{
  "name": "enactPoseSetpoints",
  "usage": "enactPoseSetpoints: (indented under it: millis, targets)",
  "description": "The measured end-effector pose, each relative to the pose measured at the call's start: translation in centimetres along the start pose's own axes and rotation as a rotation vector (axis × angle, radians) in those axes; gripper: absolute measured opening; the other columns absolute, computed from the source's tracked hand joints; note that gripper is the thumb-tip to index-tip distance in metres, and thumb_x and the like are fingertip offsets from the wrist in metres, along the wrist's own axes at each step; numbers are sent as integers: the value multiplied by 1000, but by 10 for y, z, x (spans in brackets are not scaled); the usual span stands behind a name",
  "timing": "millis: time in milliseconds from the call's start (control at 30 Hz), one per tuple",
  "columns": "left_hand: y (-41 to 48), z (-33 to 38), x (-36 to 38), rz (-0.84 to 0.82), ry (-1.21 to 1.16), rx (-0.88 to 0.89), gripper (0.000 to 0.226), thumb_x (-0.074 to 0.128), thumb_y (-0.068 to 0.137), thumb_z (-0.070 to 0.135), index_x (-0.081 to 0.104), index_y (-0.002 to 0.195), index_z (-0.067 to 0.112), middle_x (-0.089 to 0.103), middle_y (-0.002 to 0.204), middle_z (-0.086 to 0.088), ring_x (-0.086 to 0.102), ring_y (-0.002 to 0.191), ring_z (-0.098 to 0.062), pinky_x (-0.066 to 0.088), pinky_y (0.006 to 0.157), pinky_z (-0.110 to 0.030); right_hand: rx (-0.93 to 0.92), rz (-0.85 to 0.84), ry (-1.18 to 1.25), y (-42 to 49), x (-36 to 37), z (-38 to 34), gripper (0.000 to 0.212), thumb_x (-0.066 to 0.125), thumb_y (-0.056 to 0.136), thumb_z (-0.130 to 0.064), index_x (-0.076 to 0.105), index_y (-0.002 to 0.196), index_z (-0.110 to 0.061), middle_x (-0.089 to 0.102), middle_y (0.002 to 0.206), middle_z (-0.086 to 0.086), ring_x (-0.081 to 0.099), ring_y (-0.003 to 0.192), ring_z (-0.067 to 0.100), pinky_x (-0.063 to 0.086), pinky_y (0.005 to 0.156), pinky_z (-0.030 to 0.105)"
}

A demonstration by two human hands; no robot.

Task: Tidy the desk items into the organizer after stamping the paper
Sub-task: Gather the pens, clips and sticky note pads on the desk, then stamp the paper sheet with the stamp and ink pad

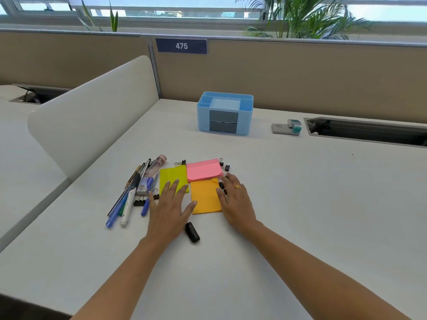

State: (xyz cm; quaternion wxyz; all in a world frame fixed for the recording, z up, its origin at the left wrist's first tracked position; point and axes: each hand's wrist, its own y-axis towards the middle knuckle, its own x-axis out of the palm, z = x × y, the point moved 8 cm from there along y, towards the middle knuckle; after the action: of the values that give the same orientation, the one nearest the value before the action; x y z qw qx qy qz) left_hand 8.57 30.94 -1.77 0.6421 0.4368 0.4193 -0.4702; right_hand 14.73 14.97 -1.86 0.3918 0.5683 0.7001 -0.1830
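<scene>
Blue plastic organizer (225, 114), two grey drawers

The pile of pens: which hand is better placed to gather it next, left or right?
Probably the left hand. It lies open just beside the pens. The right hand rests on the other side of the orange notes, so it would need to reach across them.

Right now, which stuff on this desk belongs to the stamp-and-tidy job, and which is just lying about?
Job: blue organizer, pile of pens, yellow pad, pink pad, orange pad, binder clips, black cylinder (perhaps the stamp), grey-and-teal gadget (probably).

Lying about: plants, 475 sign, white divider, cable slot.
</scene>
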Motion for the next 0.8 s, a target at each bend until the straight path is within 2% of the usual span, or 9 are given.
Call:
enactPoseSetpoints:
  millis: [67,100,167,233,400,567,633,733,800]
  targets:
    - [-3,4,4,-39,5,4,105,-14,62,84,31,141,30,16,155,6,7,145,-12,-3,114,-53,3,-29,-19,-5,0,3,46,33,99,-34,33,141,-18,28,151,3,20,142,17,16,118,36]
    - [-4,4,5,-55,-8,-1,90,-1,73,79,32,140,30,17,155,6,8,145,-12,-2,114,-54,6,-36,-24,-7,0,4,46,34,99,-32,31,142,-17,27,152,4,19,143,17,15,118,35]
    - [-6,3,7,-79,-44,-31,59,26,90,60,34,139,28,17,155,6,9,144,-12,-1,113,-56,16,-42,-34,-12,-3,7,47,36,99,-32,31,142,-16,26,152,5,19,143,17,15,118,35]
    - [-8,5,2,-41,-62,-42,49,36,93,48,37,138,28,20,154,6,11,144,-12,-2,112,-57,21,-52,-45,-19,-8,9,47,36,98,-33,31,142,-17,25,153,5,18,143,17,15,118,36]
    - [-6,36,-1,18,-106,20,48,36,93,50,48,131,24,30,151,2,19,143,-16,-2,113,-55,28,-88,-101,-35,-26,23,49,36,98,-35,29,143,-15,19,155,2,14,144,15,14,118,30]
    - [-14,106,16,-25,-116,170,79,10,72,63,55,124,23,35,148,0,24,141,-18,2,113,-54,48,-114,-254,-54,-55,62,51,36,97,-40,32,141,-15,22,155,4,14,144,15,10,118,32]
    - [-19,139,29,-108,-115,224,77,13,74,64,50,128,24,31,150,1,21,142,-16,5,115,-51,75,-115,-276,-63,-74,83,52,36,97,-41,31,142,-16,23,154,2,15,144,14,9,118,33]
    - [-28,189,54,-264,-115,283,53,35,91,52,36,137,26,18,155,4,12,143,-11,7,116,-41,109,-112,-312,-77,-108,121,52,35,96,-42,31,142,-18,24,154,1,16,143,12,9,118,34]
    - [-33,224,66,-308,-80,299,54,37,93,48,28,141,26,15,155,6,9,144,-11,8,117,-42,143,-108,-328,-86,-135,150,52,35,96,-43,31,141,-19,25,154,0,15,143,11,10,118,35]
